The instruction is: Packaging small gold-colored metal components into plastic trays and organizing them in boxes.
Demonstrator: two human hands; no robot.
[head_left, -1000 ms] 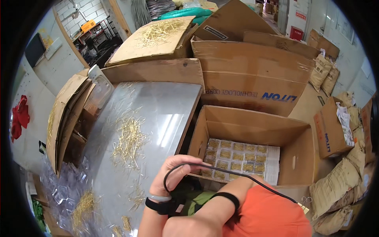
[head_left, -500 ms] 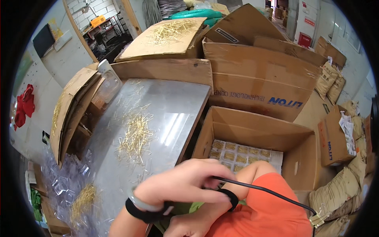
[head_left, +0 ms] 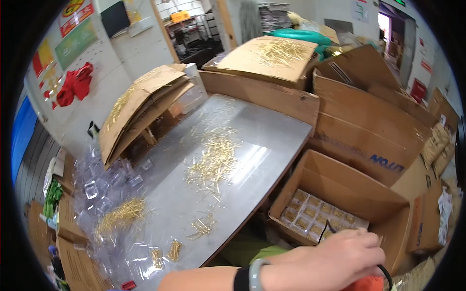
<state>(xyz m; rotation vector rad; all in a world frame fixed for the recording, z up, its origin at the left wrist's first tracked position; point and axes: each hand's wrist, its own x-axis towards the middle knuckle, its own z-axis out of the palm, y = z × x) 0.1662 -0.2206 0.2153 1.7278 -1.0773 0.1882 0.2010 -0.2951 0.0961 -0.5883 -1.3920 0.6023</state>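
My left hand (head_left: 335, 259), with a pale bangle and a black band at the wrist, reaches across to the lower right. Its fingers are curled around a thin black cable (head_left: 387, 277), which shows on both sides of the fist. My right hand does not show; the left arm covers that area. Beyond the fist stands an open carton (head_left: 335, 167) with rows of small clear boxes (head_left: 310, 211) filled with gold-coloured pins. To the left, loose gold pins (head_left: 213, 157) lie on the grey metal table (head_left: 272, 121). Two small pin bundles (head_left: 174, 250) lie near its front edge.
Empty clear plastic boxes (head_left: 104, 189) are heaped at the table's left, beside another pin pile (head_left: 121, 216). Stacked cardboard (head_left: 145, 82) stands at the left edge. A large carton (head_left: 369, 126) and a pin-topped cardboard sheet (head_left: 252, 58) border the far side.
The view has swung left, bringing the front of the table into sight. My left hand has moved right with the cable. The right arm, bent beneath it before, has mostly gone from sight.
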